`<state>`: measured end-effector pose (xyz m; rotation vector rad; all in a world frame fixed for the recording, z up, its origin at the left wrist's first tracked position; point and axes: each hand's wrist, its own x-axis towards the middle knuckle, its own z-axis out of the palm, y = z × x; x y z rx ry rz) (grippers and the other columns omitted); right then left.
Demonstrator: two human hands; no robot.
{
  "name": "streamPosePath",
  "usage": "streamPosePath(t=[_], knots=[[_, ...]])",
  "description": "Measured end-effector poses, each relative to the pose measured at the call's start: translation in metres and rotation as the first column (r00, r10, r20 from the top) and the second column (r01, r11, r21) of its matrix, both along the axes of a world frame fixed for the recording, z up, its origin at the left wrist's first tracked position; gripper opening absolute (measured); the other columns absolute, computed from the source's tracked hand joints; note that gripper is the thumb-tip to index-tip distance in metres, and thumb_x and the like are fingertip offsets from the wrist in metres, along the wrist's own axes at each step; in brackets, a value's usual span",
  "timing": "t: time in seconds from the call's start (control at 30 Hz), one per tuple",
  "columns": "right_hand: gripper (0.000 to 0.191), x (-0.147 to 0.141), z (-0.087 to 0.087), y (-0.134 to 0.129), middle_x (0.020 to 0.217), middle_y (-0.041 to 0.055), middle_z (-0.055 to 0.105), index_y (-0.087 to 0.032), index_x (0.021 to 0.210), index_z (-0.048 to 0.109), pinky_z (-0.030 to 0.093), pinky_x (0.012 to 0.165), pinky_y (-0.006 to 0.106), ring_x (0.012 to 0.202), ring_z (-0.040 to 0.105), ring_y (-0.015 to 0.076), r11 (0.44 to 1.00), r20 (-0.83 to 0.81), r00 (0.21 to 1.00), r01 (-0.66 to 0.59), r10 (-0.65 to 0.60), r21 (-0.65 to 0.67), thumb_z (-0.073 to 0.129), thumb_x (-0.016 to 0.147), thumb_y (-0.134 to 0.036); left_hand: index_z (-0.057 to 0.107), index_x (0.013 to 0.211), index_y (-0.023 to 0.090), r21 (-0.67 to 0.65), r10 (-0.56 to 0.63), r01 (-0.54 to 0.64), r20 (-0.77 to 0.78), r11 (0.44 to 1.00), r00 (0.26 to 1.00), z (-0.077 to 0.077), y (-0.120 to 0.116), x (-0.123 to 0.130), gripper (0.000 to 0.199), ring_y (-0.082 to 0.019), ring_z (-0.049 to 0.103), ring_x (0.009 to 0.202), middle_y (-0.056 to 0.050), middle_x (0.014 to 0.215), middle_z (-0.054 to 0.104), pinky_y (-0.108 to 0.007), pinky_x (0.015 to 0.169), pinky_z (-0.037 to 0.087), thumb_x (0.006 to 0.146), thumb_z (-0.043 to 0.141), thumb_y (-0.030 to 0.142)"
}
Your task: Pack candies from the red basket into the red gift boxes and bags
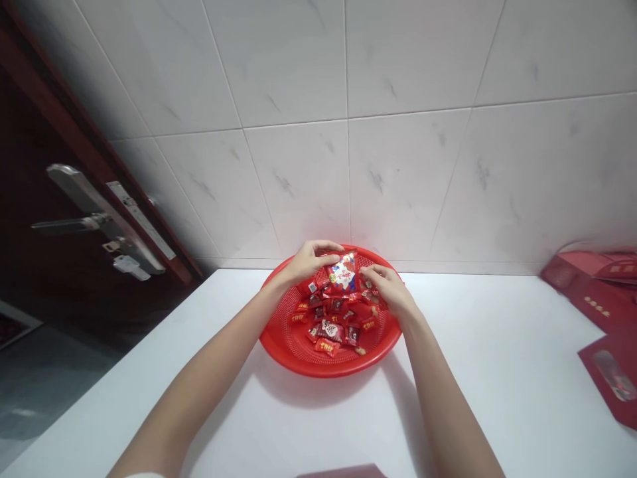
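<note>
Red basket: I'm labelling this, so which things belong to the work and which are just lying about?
Likely the work:
red basket
small packets inside
patterned packet, in the grip of the left hand

Apparently just about:
red packaging, far right, untouched
door keys

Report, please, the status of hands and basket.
Left hand holds colourful packet; right hand close beside it. Small packets in red basket. Nothing visibly blocking.

Room, likely a home, I log remotely: dark door (30, 279) (keys (130, 267) hanging below its handle (64, 226)), marbled wall tiles (288, 73).
</note>
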<state>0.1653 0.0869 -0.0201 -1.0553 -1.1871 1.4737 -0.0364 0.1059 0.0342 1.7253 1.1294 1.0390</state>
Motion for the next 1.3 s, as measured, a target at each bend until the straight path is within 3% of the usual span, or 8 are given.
streamPosePath(t=[0.2,0.37,0.63,0.83,0.9,1.0,1.13,1.3], knots=[[0.053,-0.001,0.001,0.001,0.062,-0.0051,0.051,-0.02,0.074,0.057,0.025,0.039,0.022,0.045,0.043,0.0074,1.0,-0.023,1.0,-0.018,0.018,-0.002,0.072,0.065,-0.071,0.075,0.093,0.014,0.033,-0.025,0.022,0.105,0.999,0.994,-0.009,0.011,0.013,0.038,-0.022,0.066,0.096,-0.008,0.101,0.075,-0.037,0.091,0.051,0.063,0.082,0.037],[0.05,0.0,0.004,-0.002,0.067,-0.0046,0.059,-0.023,0.089,0.062,0.028,0.04,0.021,0.047,0.049,0.0086,0.999,-0.014,1.0,-0.027,0.027,-0.04,0.068,0.072,-0.07,0.075,0.092,0.014,0.03,-0.019,0.015,0.129,0.999,0.991,-0.018,0.015,0.019,0.04,-0.023,0.066,0.096,-0.008,0.097,0.075,-0.038,0.091,0.051,0.063,0.083,0.04],[0.049,0.002,0.001,-0.003,0.062,-0.0021,0.062,-0.017,0.08,0.067,0.029,0.041,0.022,0.046,0.046,0.0079,0.991,0.015,0.992,-0.127,0.126,0.048,0.081,0.063,-0.061,0.074,0.094,0.014,-0.032,-0.054,0.06,0.173,0.998,0.984,-0.019,0.008,0.025,0.051,-0.02,0.065,0.091,-0.007,0.097,0.074,-0.033,0.084,0.051,0.058,0.088,0.048],[0.048,0.003,-0.002,0.001,0.061,-0.0005,0.064,-0.018,0.077,0.067,0.031,0.04,0.022,0.046,0.048,0.0093,0.997,-0.089,0.993,-0.069,0.072,0.03,0.082,0.061,-0.061,0.074,0.097,0.015,-0.128,0.041,-0.013,0.219,0.992,0.975,-0.023,0.014,0.02,0.051,-0.018,0.065,0.087,-0.009,0.098,0.073,-0.029,0.077,0.052,0.075,0.07,0.061],[0.048,0.003,-0.001,0.002,0.058,-0.0012,0.063,-0.018,0.072,0.064,0.033,0.04,0.022,0.046,0.048,0.0097,1.0,-0.147,0.989,-0.017,0.018,0.004,0.083,0.061,-0.061,0.073,0.093,0.015,-0.161,0.058,-0.035,0.141,0.986,0.988,-0.027,0.016,0.014,0.047,-0.018,0.065,0.083,-0.009,0.095,0.073,-0.029,0.075,0.052,0.078,0.066,0.058],[0.048,0.002,0.002,0.002,0.056,-0.0015,0.061,-0.019,0.067,0.06,0.036,0.041,0.023,0.046,0.049,0.0104,0.997,-0.19,0.979,0.066,-0.072,-0.041,0.084,0.059,-0.06,0.074,0.093,0.015,-0.135,-0.034,0.011,-0.171,0.991,0.985,-0.034,0.017,0.005,0.034,-0.019,0.066,0.082,-0.007,0.092,0.075,-0.029,0.075,0.051,0.078,0.066,0.044],[0.048,0.001,0.006,0.001,0.052,-0.0024,0.057,-0.02,0.063,0.055,0.032,0.037,0.022,0.043,0.046,0.0094,0.989,-0.157,0.977,0.135,-0.142,-0.057,0.083,0.063,-0.059,0.077,0.092,0.017,-0.117,-0.199,0.161,-0.59,0.98,0.782,-0.042,0.013,0.002,0.022,-0.022,0.068,0.087,-0.004,0.092,0.077,-0.026,0.076,0.049,0.079,0.062,0.027],[0.048,0.001,0.01,-0.002,0.049,-0.004,0.052,-0.02,0.062,0.052,0.031,0.037,0.022,0.041,0.042,0.0081,0.988,-0.136,0.979,0.149,-0.152,-0.029,0.083,0.063,-0.058,0.075,0.102,0.018,-0.153,-0.253,0.217,-0.773,0.964,0.581,-0.047,0.011,0.008,0.032,-0.021,0.069,0.093,-0.005,0.102,0.077,-0.024,0.076,0.048,0.075,0.059,0.012]])
